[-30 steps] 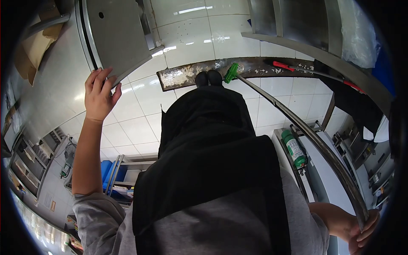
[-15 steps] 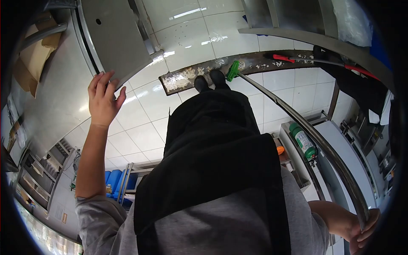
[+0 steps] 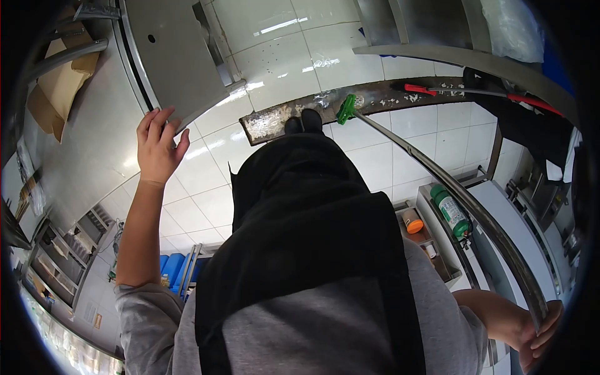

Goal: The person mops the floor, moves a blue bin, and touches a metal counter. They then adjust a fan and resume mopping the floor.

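My left hand [image 3: 159, 147] is at the edge of a stainless steel unit [image 3: 172, 69], fingers spread and fingertips right at its rim, holding nothing. Down at the right, my right hand [image 3: 539, 334] is wrapped round the end of a long metal pole [image 3: 459, 194]. The pole runs away from me to a green head [image 3: 347, 109], which rests over a dark, stained floor strip [image 3: 269, 124] with pale scraps on it. Beside that head, my dark shoes [image 3: 310, 120] stand at the strip. A black apron [image 3: 300, 219] covers my front.
A red-ended tool [image 3: 420, 89] lies along the strip's far right part. Cardboard [image 3: 59, 90] sits on the left steel counter [image 3: 109, 134]. A green bottle [image 3: 450, 209] and an orange-topped container [image 3: 412, 222] are to the right. White floor tiles [image 3: 275, 69] look glossy.
My shoes and apron have shifted slightly left against the floor. The orange-topped container shows more fully. My left hand stays at the steel edge; my right hand still grips the pole.
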### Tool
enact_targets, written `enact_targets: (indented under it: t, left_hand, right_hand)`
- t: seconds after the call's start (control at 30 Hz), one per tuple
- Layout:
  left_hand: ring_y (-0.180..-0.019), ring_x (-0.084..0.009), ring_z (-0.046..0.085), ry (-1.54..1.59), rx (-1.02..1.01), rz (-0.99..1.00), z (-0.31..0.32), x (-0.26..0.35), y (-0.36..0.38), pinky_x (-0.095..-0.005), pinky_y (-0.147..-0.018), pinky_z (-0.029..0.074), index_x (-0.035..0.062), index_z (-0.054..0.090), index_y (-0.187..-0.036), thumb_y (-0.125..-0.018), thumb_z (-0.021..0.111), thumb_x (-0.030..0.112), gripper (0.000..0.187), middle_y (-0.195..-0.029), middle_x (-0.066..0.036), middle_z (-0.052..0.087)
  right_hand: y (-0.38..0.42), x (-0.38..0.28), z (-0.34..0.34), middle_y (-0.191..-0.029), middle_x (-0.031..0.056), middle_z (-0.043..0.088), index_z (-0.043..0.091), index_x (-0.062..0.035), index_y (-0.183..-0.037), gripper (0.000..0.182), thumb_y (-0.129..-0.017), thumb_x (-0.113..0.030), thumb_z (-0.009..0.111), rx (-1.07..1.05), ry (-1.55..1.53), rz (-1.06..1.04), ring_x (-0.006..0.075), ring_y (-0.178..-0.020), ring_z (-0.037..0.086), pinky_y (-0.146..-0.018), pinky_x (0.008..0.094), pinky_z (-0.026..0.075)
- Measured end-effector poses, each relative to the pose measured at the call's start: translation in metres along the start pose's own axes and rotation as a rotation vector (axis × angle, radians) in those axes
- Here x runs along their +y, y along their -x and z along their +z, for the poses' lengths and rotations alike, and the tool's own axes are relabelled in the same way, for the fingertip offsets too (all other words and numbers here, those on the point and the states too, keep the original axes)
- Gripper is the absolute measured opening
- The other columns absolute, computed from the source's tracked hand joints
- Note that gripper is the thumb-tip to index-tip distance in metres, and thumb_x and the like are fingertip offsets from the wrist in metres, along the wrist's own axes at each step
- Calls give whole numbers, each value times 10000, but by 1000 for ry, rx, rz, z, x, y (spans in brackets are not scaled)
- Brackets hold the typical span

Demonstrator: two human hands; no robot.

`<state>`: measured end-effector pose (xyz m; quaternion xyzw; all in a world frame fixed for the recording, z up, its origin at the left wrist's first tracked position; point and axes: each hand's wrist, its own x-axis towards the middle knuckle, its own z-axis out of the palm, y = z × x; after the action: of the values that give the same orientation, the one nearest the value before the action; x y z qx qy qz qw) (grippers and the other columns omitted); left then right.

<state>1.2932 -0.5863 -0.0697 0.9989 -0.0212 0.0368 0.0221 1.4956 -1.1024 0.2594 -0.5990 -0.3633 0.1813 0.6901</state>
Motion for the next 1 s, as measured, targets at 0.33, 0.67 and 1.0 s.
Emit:
enact_targets:
  t: [0.33,0.67,1.0]
  left_hand:
    - [-1196,-296,452,39,1,17,-3,-1,0,-390,-995,398,112,618,-985,-744,746,164,278,-1232,-26,557]
    - [-1199,-305,458,40,1,-10,-2,-1,1,-395,-1005,390,121,629,-981,-755,729,148,248,-1224,-31,566]
    - [-1207,-309,450,70,6,17,-4,-1,-1,-408,-1017,377,115,624,-979,-757,716,144,242,-1223,-42,563]
  right_hand:
    - [64,-56,-1,-395,-106,465,517,-223,-465,215,-657,-288,589,726,430,-82,27,-297,423,-406,163,336]
    - [75,-57,-15,-375,-107,435,439,-242,-422,338,-676,-369,620,793,388,-200,25,-273,391,-371,140,256]
    - [82,-67,-23,-421,-110,467,498,-198,-484,214,-672,-221,597,527,235,-23,24,-331,425,-478,166,332]
